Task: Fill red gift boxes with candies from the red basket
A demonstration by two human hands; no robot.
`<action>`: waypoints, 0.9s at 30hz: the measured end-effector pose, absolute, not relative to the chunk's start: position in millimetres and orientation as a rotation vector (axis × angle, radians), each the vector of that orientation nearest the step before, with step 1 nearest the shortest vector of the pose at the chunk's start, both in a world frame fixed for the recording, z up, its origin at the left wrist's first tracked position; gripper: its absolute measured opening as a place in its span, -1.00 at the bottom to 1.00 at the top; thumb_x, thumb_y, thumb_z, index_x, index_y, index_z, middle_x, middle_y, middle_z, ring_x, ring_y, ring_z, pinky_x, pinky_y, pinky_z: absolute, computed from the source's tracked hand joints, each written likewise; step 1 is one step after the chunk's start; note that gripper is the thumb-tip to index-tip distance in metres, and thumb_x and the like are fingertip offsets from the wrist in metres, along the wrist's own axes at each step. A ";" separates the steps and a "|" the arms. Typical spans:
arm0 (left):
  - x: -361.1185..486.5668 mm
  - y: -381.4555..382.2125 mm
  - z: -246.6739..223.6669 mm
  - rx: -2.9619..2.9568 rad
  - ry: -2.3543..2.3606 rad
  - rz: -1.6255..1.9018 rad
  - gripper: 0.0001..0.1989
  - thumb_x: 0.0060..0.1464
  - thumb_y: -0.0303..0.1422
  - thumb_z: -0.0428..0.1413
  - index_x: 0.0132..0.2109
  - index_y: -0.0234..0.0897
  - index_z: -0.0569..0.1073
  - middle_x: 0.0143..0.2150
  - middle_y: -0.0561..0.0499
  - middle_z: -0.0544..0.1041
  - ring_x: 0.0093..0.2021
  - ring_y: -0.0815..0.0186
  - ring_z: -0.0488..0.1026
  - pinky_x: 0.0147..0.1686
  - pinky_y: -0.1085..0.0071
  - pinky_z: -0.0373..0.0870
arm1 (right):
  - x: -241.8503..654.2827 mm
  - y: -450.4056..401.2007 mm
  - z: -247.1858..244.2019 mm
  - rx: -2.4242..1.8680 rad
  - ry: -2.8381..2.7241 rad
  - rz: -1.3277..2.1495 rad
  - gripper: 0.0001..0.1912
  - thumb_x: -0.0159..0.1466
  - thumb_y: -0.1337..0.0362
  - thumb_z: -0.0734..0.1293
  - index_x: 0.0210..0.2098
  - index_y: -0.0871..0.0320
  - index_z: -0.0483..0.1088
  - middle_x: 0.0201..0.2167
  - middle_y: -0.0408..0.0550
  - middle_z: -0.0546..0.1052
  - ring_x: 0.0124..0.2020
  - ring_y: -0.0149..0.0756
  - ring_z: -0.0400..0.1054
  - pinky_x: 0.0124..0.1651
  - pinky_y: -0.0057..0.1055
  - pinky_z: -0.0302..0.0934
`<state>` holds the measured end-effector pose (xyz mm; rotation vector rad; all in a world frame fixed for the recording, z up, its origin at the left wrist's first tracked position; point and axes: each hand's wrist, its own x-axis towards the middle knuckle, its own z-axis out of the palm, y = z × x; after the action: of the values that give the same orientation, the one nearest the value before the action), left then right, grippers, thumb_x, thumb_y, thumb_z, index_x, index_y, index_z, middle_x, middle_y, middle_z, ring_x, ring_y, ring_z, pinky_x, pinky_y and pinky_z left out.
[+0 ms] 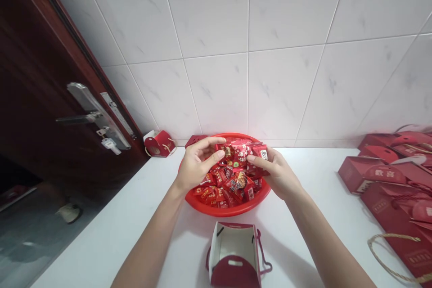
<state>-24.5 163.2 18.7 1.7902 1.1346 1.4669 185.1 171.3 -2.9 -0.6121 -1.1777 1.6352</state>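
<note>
Both hands are over a red plastic basket (224, 210) heaped with red-wrapped candies (226, 184). My right hand (275, 168) pinches several red candy packets (240, 153), thumb on top, spread like a fan. My left hand (199, 162) is at the left end of these packets, its thumb and fingers closed on a small red and gold packet (228, 153). Nearer to me stands an open red gift box (235, 245) with a pale inside and a dark red cord; no candy shows in it.
A small red box (160, 144) stands by the wall at the left. Red gift boxes (384, 173) and bags with rope handles pile up at the right. A dark door (43, 76) with a metal handle is beside the white table (128, 216).
</note>
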 end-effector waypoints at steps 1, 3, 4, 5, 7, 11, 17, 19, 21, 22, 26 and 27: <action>-22.6 155.9 20.6 1.800 1.142 1.491 -0.73 0.05 -0.26 0.29 -0.11 -0.28 0.61 -0.14 -0.08 0.66 -0.19 0.21 0.59 -0.14 0.33 0.56 | 185.6 166.9 -1.0 -0.612 -1.210 1.617 -0.66 0.13 0.14 0.54 -0.15 0.13 0.51 -0.21 -0.01 0.64 -0.26 -0.18 0.55 -0.15 -0.23 0.44; -18.7 143.0 22.7 1.807 1.159 1.503 -0.75 0.07 -0.24 0.26 -0.14 -0.27 0.62 -0.14 -0.07 0.66 -0.15 0.18 0.60 -0.11 0.31 0.55 | 186.6 158.1 2.8 -0.619 -1.291 1.564 -0.66 0.14 0.16 0.54 -0.13 0.12 0.52 -0.18 -0.01 0.63 -0.22 -0.18 0.54 -0.12 -0.23 0.44; -16.8 137.4 22.8 1.797 1.177 1.500 -0.75 0.08 -0.22 0.25 -0.14 -0.26 0.61 -0.14 -0.06 0.66 -0.14 0.17 0.60 -0.11 0.30 0.55 | 187.1 153.8 4.7 -0.619 -1.336 1.536 -0.66 0.14 0.17 0.54 -0.12 0.10 0.52 -0.16 -0.01 0.63 -0.19 -0.18 0.54 -0.11 -0.22 0.44; -15.0 132.1 22.4 1.781 1.202 1.499 -0.73 0.08 -0.19 0.25 -0.13 -0.25 0.61 -0.14 -0.06 0.66 -0.14 0.16 0.59 -0.12 0.29 0.55 | 187.6 149.6 6.7 -0.617 -1.375 1.517 -0.66 0.14 0.18 0.54 -0.10 0.09 0.52 -0.14 -0.02 0.62 -0.17 -0.17 0.54 -0.09 -0.22 0.44; -11.8 122.9 20.2 1.745 1.265 1.507 -0.69 0.05 -0.14 0.28 -0.12 -0.24 0.60 -0.13 -0.05 0.65 -0.13 0.15 0.59 -0.12 0.29 0.55 | 189.2 142.4 10.4 -0.599 -1.445 1.507 -0.63 0.14 0.20 0.53 -0.07 0.07 0.51 -0.11 -0.03 0.62 -0.15 -0.16 0.53 -0.07 -0.19 0.44; -8.0 109.2 15.6 1.739 1.327 1.458 -0.67 0.03 -0.11 0.31 -0.14 -0.21 0.59 -0.16 -0.03 0.64 -0.13 0.14 0.57 -0.12 0.27 0.53 | 195.0 134.9 14.8 -0.543 -1.569 1.530 -0.66 0.14 0.22 0.53 -0.09 0.09 0.51 -0.09 -0.04 0.60 -0.10 -0.16 0.51 -0.01 -0.20 0.43; -7.8 101.0 12.3 1.696 1.285 1.507 -0.72 0.07 -0.12 0.28 -0.19 -0.23 0.56 -0.25 0.00 0.62 -0.22 0.20 0.55 -0.20 0.32 0.51 | 204.2 136.2 13.2 -0.488 -1.586 1.744 -0.66 0.22 0.17 0.49 -0.05 0.12 0.47 -0.16 -0.02 0.61 -0.19 -0.19 0.54 -0.08 -0.17 0.48; -6.9 100.7 11.0 1.711 1.303 1.556 -0.74 0.10 -0.13 0.26 -0.22 -0.22 0.55 -0.28 0.01 0.61 -0.25 0.22 0.54 -0.21 0.34 0.50 | 205.3 137.5 12.7 -0.475 -1.566 1.778 -0.64 0.21 0.19 0.49 -0.03 0.13 0.46 -0.15 -0.02 0.60 -0.17 -0.18 0.54 -0.08 -0.16 0.50; -5.6 101.3 9.6 1.725 1.322 1.603 -0.76 0.11 -0.14 0.25 -0.23 -0.23 0.54 -0.29 0.02 0.60 -0.27 0.24 0.53 -0.23 0.37 0.48 | 206.0 138.5 12.7 -0.479 -1.549 1.774 -0.62 0.19 0.23 0.51 -0.03 0.14 0.45 -0.19 -0.05 0.61 -0.20 -0.21 0.55 -0.06 -0.20 0.49; -5.0 101.8 9.0 1.727 1.327 1.620 -0.76 0.12 -0.15 0.25 -0.22 -0.23 0.54 -0.29 0.02 0.59 -0.27 0.24 0.52 -0.24 0.37 0.47 | 206.3 138.8 12.9 -0.487 -1.543 1.771 -0.60 0.17 0.26 0.52 -0.02 0.13 0.45 -0.22 -0.07 0.61 -0.22 -0.23 0.56 -0.05 -0.23 0.48; -4.0 104.0 6.2 1.778 1.323 1.621 -0.79 0.15 -0.18 0.22 -0.21 -0.24 0.53 -0.27 0.01 0.58 -0.25 0.24 0.52 -0.22 0.38 0.46 | 208.1 139.0 13.7 -0.515 -1.555 1.820 -0.41 0.14 0.33 0.52 0.14 0.07 0.37 -0.28 -0.12 0.61 -0.26 -0.21 0.59 -0.10 -0.24 0.50; -4.2 104.4 5.5 1.799 1.333 1.614 -0.79 0.16 -0.19 0.21 -0.20 -0.24 0.53 -0.25 0.01 0.59 -0.23 0.23 0.53 -0.20 0.38 0.46 | 208.3 139.1 13.5 -0.526 -1.563 1.840 -0.36 0.14 0.34 0.51 0.18 0.06 0.34 -0.30 -0.12 0.62 -0.26 -0.19 0.60 -0.15 -0.25 0.51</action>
<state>-4.2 104.4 5.5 1.7989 1.3331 1.6136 208.3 139.1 13.5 -0.5259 -1.5634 1.8398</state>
